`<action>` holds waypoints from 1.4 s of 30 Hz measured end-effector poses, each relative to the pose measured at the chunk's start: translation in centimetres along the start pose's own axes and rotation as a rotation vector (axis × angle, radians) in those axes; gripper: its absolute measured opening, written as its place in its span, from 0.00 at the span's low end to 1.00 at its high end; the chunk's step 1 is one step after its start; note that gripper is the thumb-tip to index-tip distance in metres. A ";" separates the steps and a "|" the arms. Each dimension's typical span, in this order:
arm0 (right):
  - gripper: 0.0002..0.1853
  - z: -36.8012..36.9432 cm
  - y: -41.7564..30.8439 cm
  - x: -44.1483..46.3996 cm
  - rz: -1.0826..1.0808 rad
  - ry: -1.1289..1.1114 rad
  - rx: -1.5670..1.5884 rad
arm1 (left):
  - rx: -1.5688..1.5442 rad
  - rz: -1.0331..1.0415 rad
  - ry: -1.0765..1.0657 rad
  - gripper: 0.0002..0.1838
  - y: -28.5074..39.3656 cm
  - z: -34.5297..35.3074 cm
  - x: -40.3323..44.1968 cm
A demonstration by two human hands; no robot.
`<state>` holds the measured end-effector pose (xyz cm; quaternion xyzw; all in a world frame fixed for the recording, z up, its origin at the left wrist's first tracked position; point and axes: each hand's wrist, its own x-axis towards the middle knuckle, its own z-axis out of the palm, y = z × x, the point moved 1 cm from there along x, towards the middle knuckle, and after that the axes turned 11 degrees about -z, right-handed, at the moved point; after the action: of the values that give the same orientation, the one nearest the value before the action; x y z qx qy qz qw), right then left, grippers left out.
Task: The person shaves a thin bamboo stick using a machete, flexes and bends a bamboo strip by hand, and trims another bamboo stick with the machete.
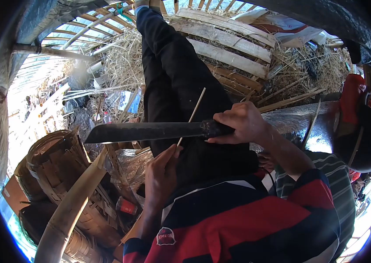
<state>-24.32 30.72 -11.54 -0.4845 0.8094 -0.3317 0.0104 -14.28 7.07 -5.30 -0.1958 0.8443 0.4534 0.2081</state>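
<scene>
A machete (146, 131) with a long dark blade lies level across the view above my lap, its tip pointing left. My right hand (242, 123) is closed around its dark handle (217, 129). My left hand (161, 173) pinches the lower end of a thin pale stick (197, 104), which looks like bamboo. The stick slants up to the right and passes under the blade; whether the two touch, I cannot tell. Beneath both are my outstretched legs in black trousers (181, 61).
Woven baskets (56, 158) stand at the left, beside a thick bamboo pole (69, 210). Pale wooden slats (225, 37) lie on straw (124, 59) beyond my legs. A person in a striped garment (326, 175) is close at my right. A red packet (128, 206) lies near my left forearm.
</scene>
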 end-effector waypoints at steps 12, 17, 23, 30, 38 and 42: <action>0.23 -2.2 5.2 -4.9 0.108 0.000 0.035 | -0.013 -0.157 -0.049 0.11 -0.8 -1.5 -0.9; 0.21 -4.7 8.9 -8.6 0.442 0.005 -0.089 | -0.013 -0.203 -0.023 0.12 -1.4 -2.6 -1.4; 0.14 -4.7 7.1 -9.6 0.718 0.097 -0.022 | -0.125 -0.332 -0.141 0.12 -1.2 -0.9 0.7; 0.21 -0.8 -0.8 -1.5 0.282 0.159 0.282 | -0.298 -0.424 -0.267 0.13 -0.4 0.4 2.0; 0.27 1.1 -3.3 1.8 0.179 -0.002 0.173 | -0.224 -0.291 -0.194 0.12 -1.6 1.0 1.9; 0.28 1.2 -2.9 1.9 0.171 -0.049 0.133 | -0.210 -0.243 -0.191 0.11 -1.0 1.2 2.0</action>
<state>-22.64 27.67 -10.33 -0.4201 0.8234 -0.3705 0.0907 -15.19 7.31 -7.61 -0.2729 0.7389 0.5272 0.3188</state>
